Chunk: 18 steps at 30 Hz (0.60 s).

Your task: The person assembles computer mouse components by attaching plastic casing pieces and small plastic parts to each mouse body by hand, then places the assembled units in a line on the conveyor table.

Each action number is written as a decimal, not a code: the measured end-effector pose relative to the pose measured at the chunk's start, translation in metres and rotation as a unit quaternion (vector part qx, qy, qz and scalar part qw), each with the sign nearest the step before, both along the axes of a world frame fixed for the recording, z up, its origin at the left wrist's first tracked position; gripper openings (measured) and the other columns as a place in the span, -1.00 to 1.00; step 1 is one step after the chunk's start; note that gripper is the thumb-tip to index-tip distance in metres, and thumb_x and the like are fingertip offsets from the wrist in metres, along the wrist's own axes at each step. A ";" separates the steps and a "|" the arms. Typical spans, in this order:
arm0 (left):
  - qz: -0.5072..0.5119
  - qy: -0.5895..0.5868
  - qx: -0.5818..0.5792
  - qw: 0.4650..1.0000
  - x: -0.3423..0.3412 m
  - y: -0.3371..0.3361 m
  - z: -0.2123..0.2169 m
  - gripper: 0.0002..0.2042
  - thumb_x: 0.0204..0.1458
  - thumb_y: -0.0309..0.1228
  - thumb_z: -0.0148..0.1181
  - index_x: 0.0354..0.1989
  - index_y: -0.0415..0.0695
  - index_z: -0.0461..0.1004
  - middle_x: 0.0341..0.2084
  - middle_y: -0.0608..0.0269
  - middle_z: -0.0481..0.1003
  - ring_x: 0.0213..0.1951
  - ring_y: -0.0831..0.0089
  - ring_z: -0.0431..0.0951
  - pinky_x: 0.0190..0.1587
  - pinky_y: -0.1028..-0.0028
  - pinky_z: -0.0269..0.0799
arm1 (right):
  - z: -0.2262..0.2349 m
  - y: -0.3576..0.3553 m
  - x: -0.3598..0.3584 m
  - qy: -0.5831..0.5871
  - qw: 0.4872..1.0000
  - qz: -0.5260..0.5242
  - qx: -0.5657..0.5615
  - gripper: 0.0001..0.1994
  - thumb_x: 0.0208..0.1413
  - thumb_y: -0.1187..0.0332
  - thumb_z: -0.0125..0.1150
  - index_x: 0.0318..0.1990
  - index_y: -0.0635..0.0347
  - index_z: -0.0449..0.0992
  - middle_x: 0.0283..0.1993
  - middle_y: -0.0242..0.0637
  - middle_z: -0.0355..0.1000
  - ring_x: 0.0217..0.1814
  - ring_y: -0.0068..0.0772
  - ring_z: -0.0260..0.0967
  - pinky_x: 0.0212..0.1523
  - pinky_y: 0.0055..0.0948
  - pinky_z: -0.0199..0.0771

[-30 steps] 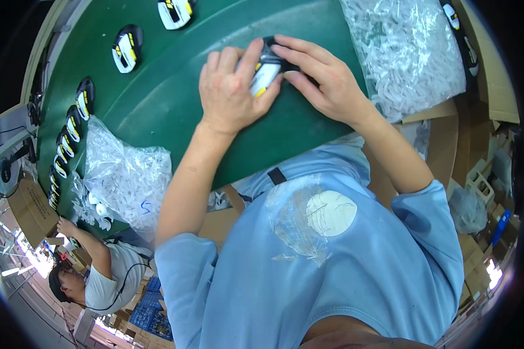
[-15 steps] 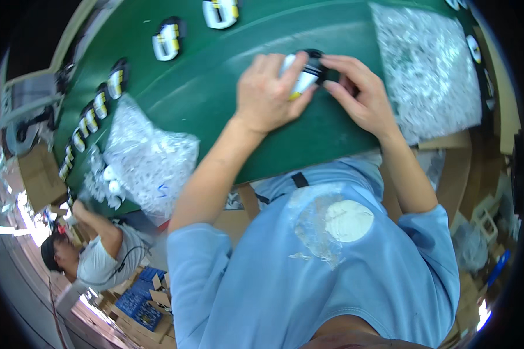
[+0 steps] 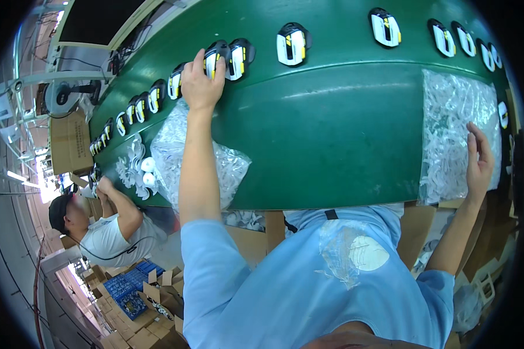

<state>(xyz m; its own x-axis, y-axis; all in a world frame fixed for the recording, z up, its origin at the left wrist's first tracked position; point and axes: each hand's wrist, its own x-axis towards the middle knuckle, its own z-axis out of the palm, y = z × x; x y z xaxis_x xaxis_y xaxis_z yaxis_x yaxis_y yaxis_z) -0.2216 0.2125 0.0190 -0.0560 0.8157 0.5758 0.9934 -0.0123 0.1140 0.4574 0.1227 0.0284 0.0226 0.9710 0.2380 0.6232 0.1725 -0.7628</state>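
Note:
My left hand (image 3: 202, 84) reaches up to the row on the bench, its thumb and fingers gripping the sides of a black-and-white oval device (image 3: 214, 56) with yellow marks. Right beside that device stands a similar one (image 3: 237, 60). Over at the right, my right hand (image 3: 478, 166) is held above the edge of a clear plastic bag (image 3: 448, 139) full of small translucent pieces, fingers stretched out and nothing visible in them.
More such devices (image 3: 291, 45) form a line along the far side of the green bench (image 3: 326, 128). Left of me lie another plastic bag (image 3: 230, 168), loose white parts (image 3: 135, 163) and a cardboard box (image 3: 70, 142). A co-worker (image 3: 113, 230) works at the left.
Both hands have left the middle of the bench, where they were together on one device. The left has gone to the row at the left, the right out to the bag.

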 end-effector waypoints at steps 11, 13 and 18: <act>0.063 0.014 -0.044 0.997 -0.028 0.021 -0.021 -0.40 0.11 -0.01 0.42 0.23 -0.13 0.56 -0.08 -0.20 0.59 0.02 -0.20 0.59 0.13 -0.02 0.52 | -0.009 -0.009 -0.002 -0.051 0.999 0.001 -0.011 -0.75 0.44 0.47 0.22 0.17 0.34 0.65 0.08 -0.28 0.66 0.01 -0.57 0.48 0.03 -0.54 0.42; 0.086 0.040 -0.058 0.994 -0.023 0.024 -0.018 -0.31 0.09 0.00 0.45 0.28 -0.25 0.50 0.07 -0.28 0.58 0.12 -0.26 0.55 0.23 -0.04 0.45 | 0.007 -0.015 0.000 -0.092 0.996 -0.006 0.005 -0.77 0.43 0.48 0.22 0.13 0.33 0.68 0.04 -0.24 0.68 0.00 -0.51 0.53 0.03 -0.51 0.45; 0.081 -0.077 -0.209 0.972 0.025 0.001 0.025 -0.12 0.20 0.23 0.31 0.39 -0.37 0.39 0.15 -0.30 0.58 0.17 -0.13 0.60 0.25 0.09 0.48 | 0.038 0.022 -0.036 -0.154 0.987 0.002 0.040 -0.81 0.32 0.32 0.38 -0.03 0.18 0.74 -0.09 -0.24 0.71 -0.10 -0.30 0.62 -0.10 -0.40 0.58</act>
<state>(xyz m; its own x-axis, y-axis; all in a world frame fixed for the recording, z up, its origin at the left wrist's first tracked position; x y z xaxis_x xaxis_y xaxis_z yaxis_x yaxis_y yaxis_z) -0.1961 0.2136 0.0442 -0.2619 0.9497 0.1716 0.9495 0.2217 0.2221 0.4214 0.1446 0.0663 -0.0669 0.9485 0.3096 0.8221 0.2282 -0.5216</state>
